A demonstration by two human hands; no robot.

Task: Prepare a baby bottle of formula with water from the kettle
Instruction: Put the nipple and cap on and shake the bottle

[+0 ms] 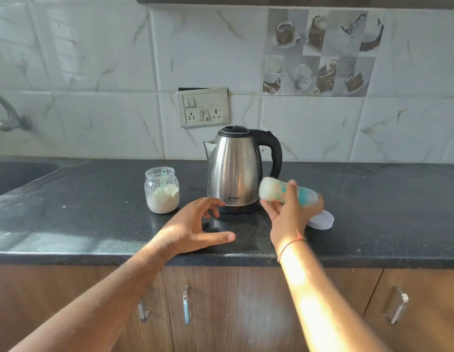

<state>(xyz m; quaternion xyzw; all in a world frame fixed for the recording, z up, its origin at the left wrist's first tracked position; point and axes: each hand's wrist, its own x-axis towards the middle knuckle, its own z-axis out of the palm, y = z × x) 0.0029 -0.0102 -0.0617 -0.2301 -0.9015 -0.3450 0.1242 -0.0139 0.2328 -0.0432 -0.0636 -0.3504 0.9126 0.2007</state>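
Note:
A steel kettle point(235, 171) with a black handle and lid stands on its base at the middle of the dark counter point(93, 224). To its left is a glass jar point(162, 190) of white formula powder with a green scoop inside. My right hand point(287, 214) grips a baby bottle point(274, 190), which lies nearly sideways and blurred just right of the kettle, above the counter. The bottle looks milky with teal markings. My left hand point(198, 227) hovers over the counter in front of the kettle, fingers relaxed and holding nothing.
A white round lid or cap point(322, 219) lies on the counter behind my right hand. A sink point(17, 174) and tap point(7, 113) are at the far left. A switch and socket plate point(203, 106) is on the tiled wall. Cabinet doors with handles sit below the counter.

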